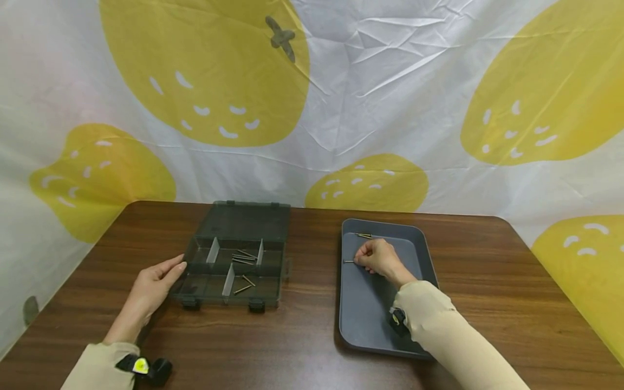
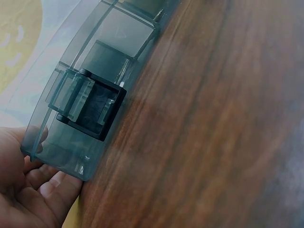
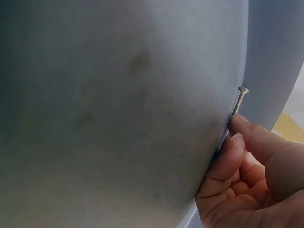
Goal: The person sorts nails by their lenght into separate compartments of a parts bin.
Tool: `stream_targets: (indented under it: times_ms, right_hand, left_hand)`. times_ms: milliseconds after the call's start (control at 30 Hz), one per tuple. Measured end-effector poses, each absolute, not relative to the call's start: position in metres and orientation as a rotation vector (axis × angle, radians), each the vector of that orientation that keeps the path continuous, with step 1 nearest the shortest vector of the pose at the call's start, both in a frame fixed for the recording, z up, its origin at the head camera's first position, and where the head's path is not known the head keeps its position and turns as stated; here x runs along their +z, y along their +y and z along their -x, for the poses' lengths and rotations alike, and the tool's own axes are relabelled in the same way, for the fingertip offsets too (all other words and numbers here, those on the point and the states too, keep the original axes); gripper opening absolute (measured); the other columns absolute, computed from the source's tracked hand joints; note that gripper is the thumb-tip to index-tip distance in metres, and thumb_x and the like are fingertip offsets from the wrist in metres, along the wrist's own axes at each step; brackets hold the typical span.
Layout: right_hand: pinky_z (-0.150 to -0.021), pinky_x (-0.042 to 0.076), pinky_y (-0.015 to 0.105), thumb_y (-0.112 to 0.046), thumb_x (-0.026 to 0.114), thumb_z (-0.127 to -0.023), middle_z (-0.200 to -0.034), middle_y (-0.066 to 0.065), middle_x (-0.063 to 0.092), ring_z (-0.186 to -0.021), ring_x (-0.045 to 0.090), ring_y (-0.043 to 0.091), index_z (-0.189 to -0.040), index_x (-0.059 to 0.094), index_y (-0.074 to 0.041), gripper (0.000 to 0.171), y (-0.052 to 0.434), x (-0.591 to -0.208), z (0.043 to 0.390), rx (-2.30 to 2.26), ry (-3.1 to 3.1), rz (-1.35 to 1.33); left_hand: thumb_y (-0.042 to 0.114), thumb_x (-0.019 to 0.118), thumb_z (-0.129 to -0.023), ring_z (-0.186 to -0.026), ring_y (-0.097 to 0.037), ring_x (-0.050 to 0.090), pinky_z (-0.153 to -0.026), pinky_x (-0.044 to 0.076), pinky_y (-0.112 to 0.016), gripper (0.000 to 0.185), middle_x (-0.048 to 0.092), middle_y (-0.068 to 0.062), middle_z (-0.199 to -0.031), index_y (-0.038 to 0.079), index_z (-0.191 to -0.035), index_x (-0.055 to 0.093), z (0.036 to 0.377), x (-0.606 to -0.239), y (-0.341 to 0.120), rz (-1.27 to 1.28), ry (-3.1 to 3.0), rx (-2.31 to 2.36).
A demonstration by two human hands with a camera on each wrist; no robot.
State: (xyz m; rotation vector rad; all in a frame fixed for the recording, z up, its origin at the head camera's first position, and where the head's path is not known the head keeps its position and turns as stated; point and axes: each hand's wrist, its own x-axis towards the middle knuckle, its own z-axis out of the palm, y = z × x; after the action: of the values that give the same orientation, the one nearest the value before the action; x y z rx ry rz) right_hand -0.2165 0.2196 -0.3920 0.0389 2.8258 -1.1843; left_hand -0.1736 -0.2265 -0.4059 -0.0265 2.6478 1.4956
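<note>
**Right hand pinching a screw in the tray, left hand steadying the box**

The screw (image 3: 238, 105) lay at the left wall of the grey tray (image 1: 380, 319), about halfway along that edge, head pointing away from the hand. The right hand (image 1: 379, 259) had its fingers curled and pinched the shank between fingertips (image 3: 232, 142); only the tip end looked gripped. A second screw (image 1: 363, 235) sat near the tray's far left corner.

The left hand (image 1: 153, 284) rested with relaxed, near-straight fingers against the left end of the clear compartment box (image 1: 234, 265), not clenched on it. The box stood lid-open toward the table's far left, with several screws (image 1: 242, 255) in its middle compartments. The tray sat to the right of it on the wooden table (image 1: 302, 336), the two well apart.

Risks, as I judged them:
- A shallow pinch near the tip meant the screw could pivot or slip on lift.
- The screw lay against the tray wall, so the head could catch there.
- With the left hand only touching the box, a knock could shift it.
</note>
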Motion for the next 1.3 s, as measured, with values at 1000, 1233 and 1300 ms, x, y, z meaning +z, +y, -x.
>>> stream_targets:
  times_ms: [1000,1233,1300]
  right_hand:
    - [-0.052,0.047,0.018,-0.002,0.053,-0.093,-0.073,0.005,0.056,-0.059,0.05,0.007,-0.093,0.061,0.01,0.015,0.223,-0.391,0.215,-1.447,2.655,-0.102]
    - [-0.052,0.047,0.014,-0.003,0.048,-0.096,-0.074,-0.002,0.052,-0.059,0.051,0.002,-0.102,0.055,0.012,0.018,0.223,-0.385,0.218,-1.729,2.516,-0.223]
    - [-0.052,0.047,0.013,-0.005,0.048,-0.097,-0.074,-0.003,0.051,-0.06,0.051,0.001,-0.105,0.054,0.012,0.02,0.221,-0.38,0.219,-1.788,2.497,-0.233]
  left_hand:
    - [0.045,0.042,-0.098,-0.136,-0.045,0.026,-0.107,0.027,-0.059,0.065,0.031,-0.025,-0.146,-0.001,-0.144,0.034,0.173,-0.408,-0.228,0.024,2.661,1.5]
    - [0.044,0.042,-0.099,-0.135,-0.045,0.027,-0.107,0.027,-0.059,0.065,0.032,-0.026,-0.146,-0.002,-0.144,0.034,0.174,-0.407,-0.227,0.022,2.667,1.496]
    - [0.044,0.042,-0.099,-0.135,-0.045,0.027,-0.107,0.027,-0.06,0.065,0.032,-0.026,-0.146,-0.002,-0.144,0.034,0.174,-0.406,-0.226,0.021,2.664,1.497]
